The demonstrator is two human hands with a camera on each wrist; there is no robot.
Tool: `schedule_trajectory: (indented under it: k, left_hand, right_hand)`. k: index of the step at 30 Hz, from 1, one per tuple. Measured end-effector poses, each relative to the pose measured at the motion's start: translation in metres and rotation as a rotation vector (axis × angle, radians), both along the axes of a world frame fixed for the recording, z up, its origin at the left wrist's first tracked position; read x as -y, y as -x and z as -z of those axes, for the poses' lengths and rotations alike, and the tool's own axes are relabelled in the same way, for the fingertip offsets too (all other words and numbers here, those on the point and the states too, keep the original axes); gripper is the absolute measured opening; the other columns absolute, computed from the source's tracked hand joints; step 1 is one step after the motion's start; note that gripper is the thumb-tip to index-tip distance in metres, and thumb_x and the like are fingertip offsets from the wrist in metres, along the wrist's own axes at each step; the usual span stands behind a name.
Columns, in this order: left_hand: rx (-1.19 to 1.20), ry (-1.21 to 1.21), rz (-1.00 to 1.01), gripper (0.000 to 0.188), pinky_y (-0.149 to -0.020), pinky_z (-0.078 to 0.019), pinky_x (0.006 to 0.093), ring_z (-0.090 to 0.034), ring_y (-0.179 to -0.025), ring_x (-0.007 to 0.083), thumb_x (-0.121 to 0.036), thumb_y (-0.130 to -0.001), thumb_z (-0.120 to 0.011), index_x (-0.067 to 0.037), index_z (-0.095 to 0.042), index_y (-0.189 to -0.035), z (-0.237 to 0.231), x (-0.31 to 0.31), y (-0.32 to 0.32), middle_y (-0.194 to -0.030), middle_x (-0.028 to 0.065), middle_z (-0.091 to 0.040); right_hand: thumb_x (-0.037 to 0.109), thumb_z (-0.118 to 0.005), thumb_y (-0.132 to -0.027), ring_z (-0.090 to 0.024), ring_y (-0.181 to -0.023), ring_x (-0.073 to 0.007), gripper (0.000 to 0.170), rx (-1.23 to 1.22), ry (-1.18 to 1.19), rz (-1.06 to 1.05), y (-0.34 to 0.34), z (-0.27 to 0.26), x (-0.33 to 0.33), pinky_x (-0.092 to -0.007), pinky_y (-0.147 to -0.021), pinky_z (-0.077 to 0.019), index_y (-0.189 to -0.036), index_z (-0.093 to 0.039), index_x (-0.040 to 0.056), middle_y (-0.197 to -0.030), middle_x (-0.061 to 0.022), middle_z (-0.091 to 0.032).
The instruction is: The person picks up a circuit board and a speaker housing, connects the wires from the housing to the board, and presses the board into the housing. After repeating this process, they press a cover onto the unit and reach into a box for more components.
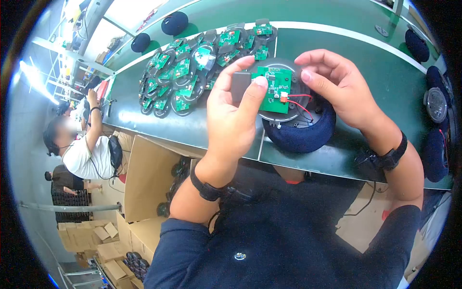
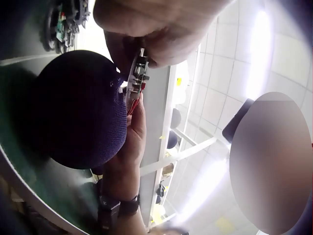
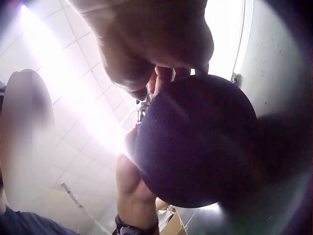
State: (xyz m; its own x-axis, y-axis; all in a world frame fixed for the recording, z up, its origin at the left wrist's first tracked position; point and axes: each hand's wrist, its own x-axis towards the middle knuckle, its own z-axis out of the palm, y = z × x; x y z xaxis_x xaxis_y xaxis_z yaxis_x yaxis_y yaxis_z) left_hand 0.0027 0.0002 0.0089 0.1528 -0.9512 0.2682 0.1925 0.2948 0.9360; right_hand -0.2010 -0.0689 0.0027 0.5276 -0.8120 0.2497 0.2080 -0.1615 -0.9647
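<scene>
My left hand [image 1: 231, 113] grips a dark grey round plate [image 1: 274, 115] by its left side, thumb over the front. On the plate's face sits a green circuit board [image 1: 274, 84] with a small connector [image 1: 284, 97]. Red and dark wires [image 1: 302, 103] run from it toward a navy fabric-covered round speaker housing [image 1: 301, 137], which rests on the bench under the plate. My right hand [image 1: 344, 89] holds the plate's right edge with curled fingers, thumb tip beside the board. In the left wrist view, the plate [image 2: 133, 81] stands on edge against the open side of the housing [image 2: 80, 110].
Many grey plates with green boards [image 1: 183, 70] lie piled on the green bench [image 1: 221, 132] to the left. More navy housings [image 1: 435, 154] stand at the right end, others [image 1: 174, 23] behind a white rail. An open cardboard box [image 1: 149, 178] stands below; other people [image 1: 91, 149] are farther left.
</scene>
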Motion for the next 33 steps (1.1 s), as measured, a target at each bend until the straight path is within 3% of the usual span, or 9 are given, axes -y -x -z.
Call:
schedule_trajectory:
  k: [10,12,14,16,17,22,25,29,33]
  left_hand:
    - [0.077,0.014,0.093,0.038,-0.085,-0.0521,0.0252,-0.064,-0.097,0.0094,-0.014,-0.095,-0.071,0.004,-0.058,-0.126,-0.005,0.009,-0.010,-0.109,0.0063,-0.069]
    - [0.263,0.104,0.156,0.037,-0.089,-0.0528,0.0264,-0.066,-0.099,0.0128,-0.007,-0.095,-0.068,0.003,-0.058,-0.129,-0.016,0.014,-0.016,-0.113,0.0105,-0.069]
    - [0.271,0.143,0.189,0.033,-0.091,-0.0523,0.0274,-0.066,-0.100,0.0134,-0.004,-0.093,-0.070,0.001,-0.062,-0.124,-0.028,0.018,-0.017,-0.113,0.0095,-0.069]
    - [0.642,0.408,0.241,0.031,-0.092,-0.0522,0.0293,-0.066,-0.101,0.0145,-0.004,-0.091,-0.071,0.001,-0.063,-0.121,-0.033,0.026,-0.019,-0.112,0.0082,-0.070]
    - [0.677,0.446,0.251,0.032,-0.093,-0.0521,0.0306,-0.067,-0.105,0.0167,-0.004,-0.090,-0.072,0.000,-0.064,-0.121,-0.035,0.028,-0.019,-0.113,0.0084,-0.070]
    - [0.784,0.541,0.265,0.033,-0.095,-0.0520,0.0323,-0.067,-0.109,0.0203,-0.001,-0.088,-0.072,-0.002,-0.066,-0.120,-0.031,0.030,-0.018,-0.116,0.0116,-0.071]
    - [0.871,0.672,0.253,0.035,-0.100,-0.0497,0.0358,-0.065,-0.116,0.0241,-0.005,-0.086,-0.073,-0.001,-0.066,-0.121,-0.027,0.032,-0.021,-0.120,0.0139,-0.070]
    - [0.580,0.483,0.243,0.038,-0.107,-0.0428,0.0380,-0.060,-0.121,0.0245,-0.020,-0.090,-0.069,0.002,-0.066,-0.121,-0.026,0.024,-0.033,-0.125,0.0176,-0.067]
    - [0.571,0.227,0.083,0.030,-0.100,-0.0473,0.0354,-0.063,-0.113,0.0237,-0.013,-0.094,-0.063,0.002,-0.067,-0.120,-0.017,0.013,-0.030,-0.118,0.0161,-0.068]
  right_hand:
    - [0.019,-0.066,-0.099,-0.063,-0.097,-0.0094,0.029,0.042,0.033,-0.013,0.003,0.003,0.007,-0.0262,-0.091,-0.0509,-0.120,-0.063,-0.0001,-0.109,-0.0039,-0.068]
    - [0.023,-0.064,-0.100,-0.062,-0.100,-0.0098,0.031,0.051,0.068,-0.015,0.003,0.004,0.009,-0.0269,-0.092,-0.0498,-0.120,-0.063,-0.0003,-0.110,-0.0042,-0.068]
    - [0.028,-0.062,-0.101,-0.061,-0.102,-0.0101,0.035,0.060,0.103,-0.021,0.004,0.002,0.010,-0.0277,-0.094,-0.0488,-0.121,-0.063,-0.0006,-0.110,-0.0045,-0.068]
    - [0.036,-0.057,-0.103,-0.059,-0.106,-0.0113,0.042,-0.024,0.149,-0.124,0.010,-0.002,0.012,-0.0300,-0.097,-0.0469,-0.122,-0.064,-0.0011,-0.113,-0.0051,-0.067]
    - [0.040,-0.056,-0.103,-0.058,-0.107,-0.0126,0.046,-0.062,0.168,-0.181,0.016,-0.003,0.016,-0.0319,-0.098,-0.0462,-0.122,-0.064,-0.0012,-0.115,-0.0056,-0.067]
    - [0.040,-0.064,-0.097,-0.059,-0.107,-0.0133,0.047,-0.091,0.137,-0.237,0.020,-0.010,0.019,-0.0313,-0.096,-0.0464,-0.124,-0.061,0.0010,-0.116,-0.0064,-0.066]
    - [0.029,-0.071,-0.093,-0.059,-0.109,-0.0151,0.045,-0.051,0.052,-0.323,0.021,-0.010,0.020,-0.0326,-0.100,-0.0454,-0.125,-0.055,0.0025,-0.118,-0.0078,-0.064]
    - [0.029,-0.073,-0.090,-0.058,-0.113,-0.0171,0.051,-0.060,0.084,-0.269,0.020,-0.016,0.016,-0.0337,-0.103,-0.0445,-0.129,-0.053,0.0028,-0.122,-0.0105,-0.062]
    - [0.027,-0.077,-0.086,-0.057,-0.120,-0.0208,0.062,-0.095,0.096,-0.212,0.019,-0.023,0.008,-0.0357,-0.105,-0.0434,-0.137,-0.049,0.0033,-0.127,-0.0142,-0.059]
